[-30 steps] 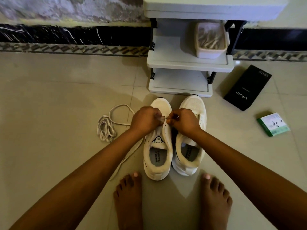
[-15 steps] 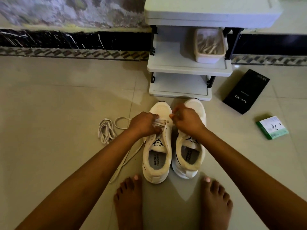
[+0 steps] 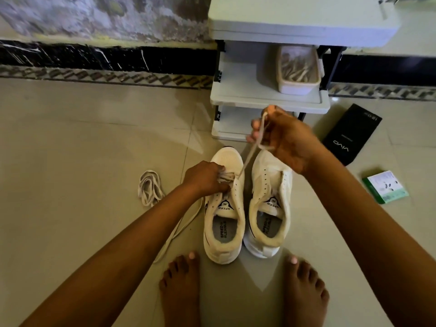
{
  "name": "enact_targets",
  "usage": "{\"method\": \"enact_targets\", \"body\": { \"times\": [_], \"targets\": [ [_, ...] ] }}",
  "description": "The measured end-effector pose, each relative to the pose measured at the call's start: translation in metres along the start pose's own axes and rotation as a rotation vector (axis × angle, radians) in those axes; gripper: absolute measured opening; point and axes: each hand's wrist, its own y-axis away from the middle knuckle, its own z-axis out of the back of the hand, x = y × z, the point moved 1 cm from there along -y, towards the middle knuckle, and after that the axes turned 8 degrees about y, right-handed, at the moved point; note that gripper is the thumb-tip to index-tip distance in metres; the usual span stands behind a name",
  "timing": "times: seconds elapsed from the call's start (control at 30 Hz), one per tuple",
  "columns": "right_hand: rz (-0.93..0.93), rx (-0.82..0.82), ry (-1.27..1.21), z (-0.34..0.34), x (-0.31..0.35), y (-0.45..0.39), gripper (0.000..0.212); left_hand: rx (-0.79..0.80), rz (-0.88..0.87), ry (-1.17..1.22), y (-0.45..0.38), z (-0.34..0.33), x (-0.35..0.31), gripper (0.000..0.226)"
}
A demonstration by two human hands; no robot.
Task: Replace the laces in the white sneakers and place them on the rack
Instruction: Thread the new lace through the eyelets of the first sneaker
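The pair of white sneakers (image 3: 247,204) stood side by side on the floor just in front of the rack (image 3: 264,100), toes toward it; neither was on a shelf. The left hand (image 3: 205,180) rested on the left sneaker (image 3: 224,208), fingers curled and pinching lace at the eyelets nearest the toe. The right hand (image 3: 285,140) was raised above the toes, close to the rack's lowest shelf, fingers closed on the lace (image 3: 250,154), which ran taut down to the left sneaker's eyelets. The right sneaker (image 3: 271,199) showed bare eyelets; a loose bundle of laces (image 3: 149,187) lay on the floor, left of the sneakers. A tub of laces (image 3: 298,72) sat on the rack's middle shelf.

Judged risks: a hard pull could draw the lace unevenly, leaving one end short; the pinch at the eyelets might slip and let crossings slacken; the trailing lace left of the sneakers could snag under the left arm; the sneaker could tip if tugged sideways.
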Motion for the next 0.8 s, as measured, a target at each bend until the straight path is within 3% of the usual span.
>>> {"method": "enact_targets", "body": {
  "times": [0.03, 0.1, 0.17, 0.27, 0.33, 0.4, 0.47, 0.53, 0.63, 0.7, 0.8],
  "targets": [
    [-0.032, -0.053, 0.150, -0.003, -0.006, -0.002, 0.021, -0.004, -0.005, -0.008, 0.000, 0.000, -0.001, 0.064],
    [-0.116, -0.130, 0.752, -0.005, -0.036, -0.009, 0.020, -0.006, -0.004, -0.021, 0.001, -0.001, 0.000, 0.063],
    [-0.183, -0.040, 1.284, -0.004, -0.073, -0.012, 0.031, -0.008, -0.006, -0.041, 0.001, -0.002, 0.000, 0.062],
    [-0.169, 0.054, 1.681, 0.000, -0.097, -0.009, 0.032, -0.007, -0.009, -0.048, 0.001, -0.003, -0.001, 0.064],
    [-0.098, 0.071, 1.613, -0.003, -0.082, -0.008, 0.024, -0.004, 0.004, -0.038, 0.000, -0.004, 0.000, 0.065],
    [-0.043, 0.050, 1.273, -0.011, -0.048, -0.006, 0.013, -0.002, 0.005, -0.045, 0.000, -0.004, 0.001, 0.066],
    [0.058, 0.012, 0.871, -0.025, -0.005, -0.001, 0.019, 0.006, -0.002, -0.041, 0.000, -0.004, 0.001, 0.065],
    [0.140, -0.003, 0.656, -0.034, 0.027, 0.002, 0.021, 0.005, -0.011, -0.038, 0.001, -0.004, -0.001, 0.061],
    [0.034, 0.071, 0.392, -0.032, 0.027, 0.002, 0.023, -0.004, -0.018, -0.043, 0.005, -0.003, -0.004, 0.057],
    [-0.093, 0.035, 0.525, -0.026, -0.003, -0.002, 0.021, -0.008, -0.016, -0.044, 0.006, -0.003, -0.005, 0.057],
    [-0.139, -0.050, 1.240, -0.009, -0.056, -0.010, 0.029, -0.012, -0.009, -0.056, 0.006, -0.003, -0.005, 0.056]
  ]
}}
